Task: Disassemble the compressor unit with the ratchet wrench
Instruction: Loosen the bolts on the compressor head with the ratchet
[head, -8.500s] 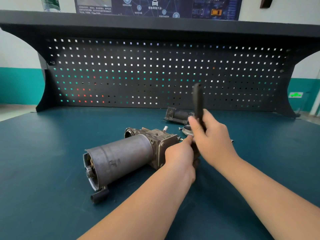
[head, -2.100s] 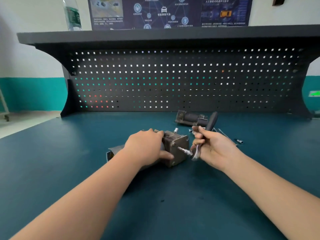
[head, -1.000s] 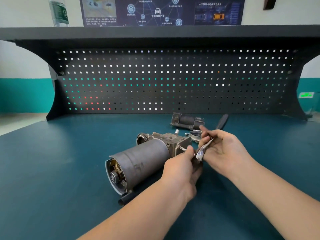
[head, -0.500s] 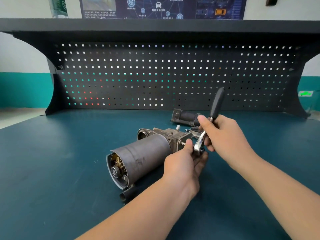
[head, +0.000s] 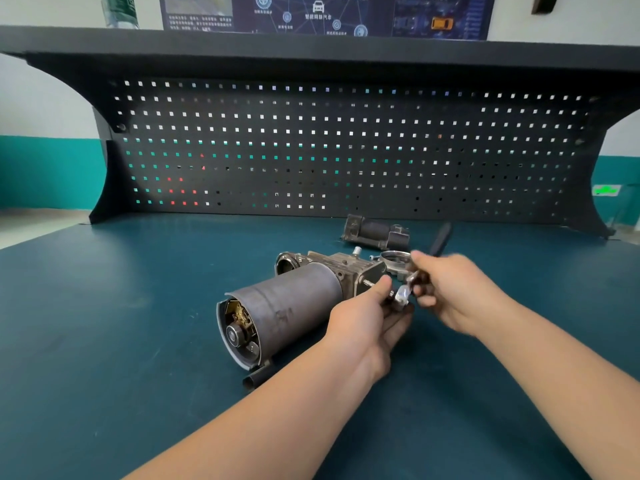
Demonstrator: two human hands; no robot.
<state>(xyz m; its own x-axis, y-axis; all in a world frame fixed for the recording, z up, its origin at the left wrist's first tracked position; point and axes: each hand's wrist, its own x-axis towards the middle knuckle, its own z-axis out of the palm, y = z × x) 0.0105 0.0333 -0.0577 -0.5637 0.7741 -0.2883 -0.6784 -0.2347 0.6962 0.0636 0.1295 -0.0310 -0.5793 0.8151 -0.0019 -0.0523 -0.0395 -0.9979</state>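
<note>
The compressor unit (head: pixel 287 306), a grey steel cylinder with a cast metal head, lies on its side on the blue bench, its open end facing me at the left. My left hand (head: pixel 367 317) cups the head end, thumb up beside a protruding bolt. My right hand (head: pixel 450 289), blurred by motion, grips the ratchet wrench (head: pixel 403 296); the chrome head sits at the bolt and the black handle (head: pixel 440 240) points up and away to the right.
A removed dark metal part (head: pixel 375 233) lies behind the unit near the pegboard (head: pixel 346 150). A metal ring (head: pixel 394 259) rests just behind my right hand. The blue bench top (head: pixel 138 306) stretches wide on both sides.
The wrench handle has swung down and to the right from its upright position half a second ago. My left hand stays on the head end of the unit.
</note>
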